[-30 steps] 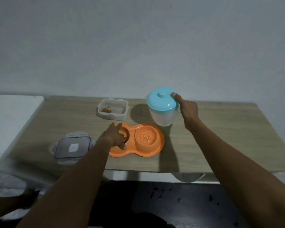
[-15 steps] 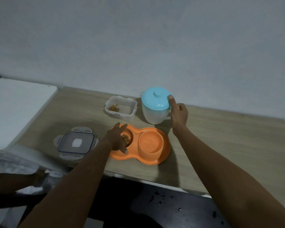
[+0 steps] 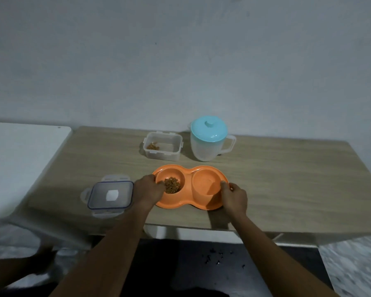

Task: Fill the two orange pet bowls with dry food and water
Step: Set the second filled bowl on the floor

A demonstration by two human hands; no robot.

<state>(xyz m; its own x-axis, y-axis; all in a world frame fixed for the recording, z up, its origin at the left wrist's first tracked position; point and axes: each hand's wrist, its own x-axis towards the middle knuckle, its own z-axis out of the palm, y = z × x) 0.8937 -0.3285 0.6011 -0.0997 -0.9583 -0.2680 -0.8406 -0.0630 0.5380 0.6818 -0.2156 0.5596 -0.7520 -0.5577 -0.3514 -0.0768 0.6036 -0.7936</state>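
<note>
While both hands are on it, the orange double bowl [image 3: 187,173] sits flat on the counter [image 3: 276,179], near the front edge. The left hand [image 3: 147,190] grips the left end of it, with its fingers curled over the rim and reaching to the edge of the dry food [image 3: 172,185]. The right hand [image 3: 234,197] grips the right end, the thumb lying on the rim and the other fingers hidden under the outer edge. The dry food is a small brown heap in the left hollow. The right hollow [image 3: 204,183] looks smooth and orange; I cannot tell if water is in it. Just beside the left hand lies a clear lid [image 3: 110,195] with a blue border, flat on the counter. Behind the double bowl stands a clear box [image 3: 162,156], open, with a little of the brown food in its left corner. To the right of this box, apart from it, a pale jug [image 3: 206,150] stands upright with a blue cover [image 3: 209,130] on it and its handle turned to the right. A white surface [image 3: 19,163] joins the counter on the left, and a grey wall [image 3: 180,61] rises behind.
</note>
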